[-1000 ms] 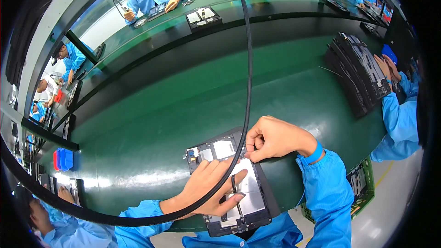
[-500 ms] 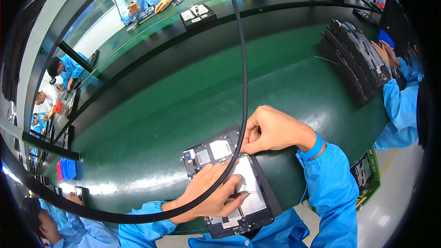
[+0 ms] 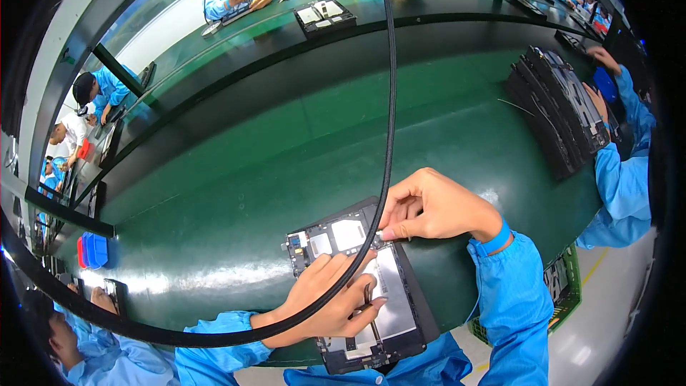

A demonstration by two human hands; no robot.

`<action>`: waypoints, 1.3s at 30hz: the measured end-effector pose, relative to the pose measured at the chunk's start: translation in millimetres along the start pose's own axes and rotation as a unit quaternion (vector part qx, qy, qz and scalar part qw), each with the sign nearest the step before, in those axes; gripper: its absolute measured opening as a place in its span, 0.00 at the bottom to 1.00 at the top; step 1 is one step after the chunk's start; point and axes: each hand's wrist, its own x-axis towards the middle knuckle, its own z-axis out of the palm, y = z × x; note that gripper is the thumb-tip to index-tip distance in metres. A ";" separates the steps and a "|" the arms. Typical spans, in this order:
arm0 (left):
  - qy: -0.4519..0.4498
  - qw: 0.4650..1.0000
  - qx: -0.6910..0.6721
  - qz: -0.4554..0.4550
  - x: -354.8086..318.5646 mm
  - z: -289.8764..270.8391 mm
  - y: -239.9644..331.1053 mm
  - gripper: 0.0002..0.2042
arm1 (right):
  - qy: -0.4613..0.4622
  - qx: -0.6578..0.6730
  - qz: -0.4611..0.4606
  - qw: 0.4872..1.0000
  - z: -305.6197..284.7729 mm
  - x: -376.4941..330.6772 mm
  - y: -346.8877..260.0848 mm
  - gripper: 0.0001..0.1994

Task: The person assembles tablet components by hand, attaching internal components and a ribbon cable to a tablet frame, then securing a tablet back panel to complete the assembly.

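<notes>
An opened tablet (image 3: pixel 396 300) with bare circuit boards, silvery plates and a black frame lies tilted on the green bench close to my body. My left hand (image 3: pixel 325 300) rests across its middle, fingers bent. A thin dark strip shows between thumb and forefinger; whether it is a tool or part of the tablet I cannot make out. At the tablet's upper right corner my right hand (image 3: pixel 436 207) pinches with thumb and forefinger against the board's edge. Whatever sits in that pinch is too small to name. A blue band (image 3: pixel 494 240) circles my right wrist.
A black cable (image 3: pixel 391 100) hangs in front of the view and curves past my left hand. Stacked tablet units (image 3: pixel 561 111) stand at the right beside a co-worker's arms (image 3: pixel 618 171). A green crate (image 3: pixel 568 289) sits below the bench edge; blue and red bins (image 3: pixel 93 250) are at left.
My right thumb and forefinger have shifted slightly at the tablet's corner, and the hand has opened up a little behind them. My left hand stays nearly in place. The co-worker at right has raised one hand.
</notes>
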 end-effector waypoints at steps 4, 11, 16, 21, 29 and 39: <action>0.007 1.000 0.005 -0.003 0.0 -2.1 1.0 0.17 | -0.058 -0.001 0.041 0.998 -7.3 -5.9 -2.4 0.07; 0.004 1.000 0.001 -0.003 2.1 1.3 0.5 0.17 | -0.012 0.039 0.018 0.999 -1.2 -0.5 7.3 0.06; -0.006 1.000 0.014 -0.018 0.0 -1.3 2.0 0.16 | 0.040 -0.005 0.017 0.999 12.1 9.5 6.1 0.06; -0.008 0.999 0.024 -0.025 4.8 -4.0 3.0 0.15 | 0.074 -0.039 -0.077 0.994 15.8 15.7 18.4 0.09; -0.033 0.998 0.030 -0.041 4.6 -3.7 4.9 0.17 | 0.079 -0.014 -0.082 0.993 23.2 20.7 22.7 0.09; -0.015 0.998 0.047 -0.031 0.3 -1.1 4.3 0.17 | 0.125 -0.050 -0.122 0.983 36.1 23.5 25.5 0.10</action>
